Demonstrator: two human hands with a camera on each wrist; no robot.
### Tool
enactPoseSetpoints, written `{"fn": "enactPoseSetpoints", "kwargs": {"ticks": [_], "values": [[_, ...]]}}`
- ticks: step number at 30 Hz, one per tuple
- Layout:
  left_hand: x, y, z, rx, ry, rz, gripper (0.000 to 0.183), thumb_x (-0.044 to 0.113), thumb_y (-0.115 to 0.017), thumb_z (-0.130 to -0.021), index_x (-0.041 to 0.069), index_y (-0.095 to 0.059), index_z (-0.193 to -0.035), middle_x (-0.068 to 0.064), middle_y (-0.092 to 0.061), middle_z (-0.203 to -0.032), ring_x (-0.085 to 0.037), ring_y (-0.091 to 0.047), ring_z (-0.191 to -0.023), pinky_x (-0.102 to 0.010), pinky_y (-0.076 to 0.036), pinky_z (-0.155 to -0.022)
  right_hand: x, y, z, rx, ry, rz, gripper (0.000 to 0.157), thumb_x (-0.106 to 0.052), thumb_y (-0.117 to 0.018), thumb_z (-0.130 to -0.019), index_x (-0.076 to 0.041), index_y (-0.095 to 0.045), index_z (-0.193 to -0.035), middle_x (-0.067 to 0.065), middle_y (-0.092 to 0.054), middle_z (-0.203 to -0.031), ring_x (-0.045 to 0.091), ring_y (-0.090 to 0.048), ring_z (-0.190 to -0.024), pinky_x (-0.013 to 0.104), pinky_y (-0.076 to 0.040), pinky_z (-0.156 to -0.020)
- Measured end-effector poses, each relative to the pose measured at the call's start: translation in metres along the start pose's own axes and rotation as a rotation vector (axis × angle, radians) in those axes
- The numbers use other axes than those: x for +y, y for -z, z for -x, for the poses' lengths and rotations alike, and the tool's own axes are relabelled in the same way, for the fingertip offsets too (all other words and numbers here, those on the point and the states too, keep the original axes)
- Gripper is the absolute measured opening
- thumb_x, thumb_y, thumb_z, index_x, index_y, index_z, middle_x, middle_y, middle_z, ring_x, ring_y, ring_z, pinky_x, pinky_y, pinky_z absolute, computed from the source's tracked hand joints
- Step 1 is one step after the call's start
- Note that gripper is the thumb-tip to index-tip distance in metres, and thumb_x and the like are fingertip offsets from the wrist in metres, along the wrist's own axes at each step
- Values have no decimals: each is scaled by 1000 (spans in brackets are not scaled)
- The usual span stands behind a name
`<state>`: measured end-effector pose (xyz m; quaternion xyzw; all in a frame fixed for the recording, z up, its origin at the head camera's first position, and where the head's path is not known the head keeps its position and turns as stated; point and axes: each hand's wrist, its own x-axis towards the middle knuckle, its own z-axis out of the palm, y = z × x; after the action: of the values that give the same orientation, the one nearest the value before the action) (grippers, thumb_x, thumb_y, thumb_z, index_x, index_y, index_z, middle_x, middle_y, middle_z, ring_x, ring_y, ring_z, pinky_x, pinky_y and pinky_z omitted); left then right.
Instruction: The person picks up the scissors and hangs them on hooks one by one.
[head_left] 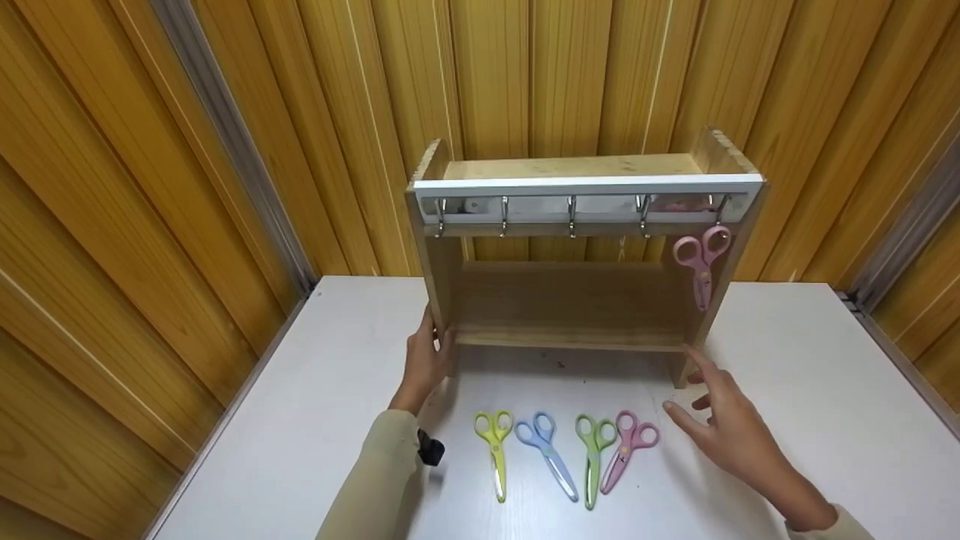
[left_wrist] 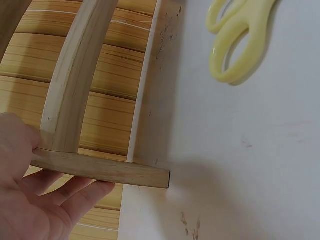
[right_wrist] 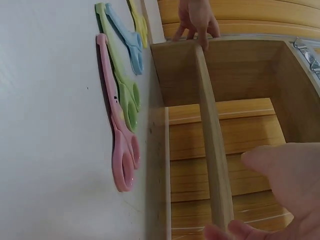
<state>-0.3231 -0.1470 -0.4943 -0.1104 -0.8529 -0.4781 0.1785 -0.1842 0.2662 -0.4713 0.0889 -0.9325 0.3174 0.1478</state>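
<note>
A small wooden shelf stands upright on the white table. My left hand grips the lower part of its left side panel, thumb on the inner face and fingers along the outer one. My right hand is by the right leg, holding nothing; its index fingertip is right at the panel's front edge and its thumb is spread away. Pink scissors hang by one handle loop from the rightmost hook. In front of the shelf lie yellow scissors, blue scissors, green scissors and more pink scissors.
A metal hook rail with several hooks runs across the shelf's upper front. Wood-patterned walls enclose the white table at the back and sides. A dark strap piece shows at the left wrist.
</note>
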Motion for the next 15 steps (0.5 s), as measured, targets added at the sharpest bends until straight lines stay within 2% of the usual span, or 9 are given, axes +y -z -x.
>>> {"fn": "enactPoseSetpoints", "kwargs": {"ticks": [6, 11, 15], "values": [[0, 1, 0, 11, -27, 6, 62, 6, -56, -105, 5, -29, -161, -19, -49, -154, -33, -57, -133, -43, -53, -106, -8, -16, 11, -85, -27, 6, 82, -21, -82, -90, -17, -36, -157, 20, -59, -124, 31, -69, -91, 42, -59, -68], [-1, 1, 2, 28, -76, -7, 61, 6, -56, -105, 3, -29, -160, -22, -52, -150, -35, -59, -130, -44, -55, -104, -11, -27, 19, -119, -39, 21, 74, -24, -81, -90, -21, -44, -153, 16, -62, -121, 26, -69, -88, 39, -55, -60], [-1, 0, 3, 32, -78, -7, 61, 7, -56, -105, 4, -30, -160, -21, -52, -150, -35, -60, -129, -45, -54, -104, -13, -34, 24, -144, -50, 31, 64, -25, -82, -89, -21, -53, -147, 9, -64, -113, 19, -64, -85, 35, -50, -57]]}}
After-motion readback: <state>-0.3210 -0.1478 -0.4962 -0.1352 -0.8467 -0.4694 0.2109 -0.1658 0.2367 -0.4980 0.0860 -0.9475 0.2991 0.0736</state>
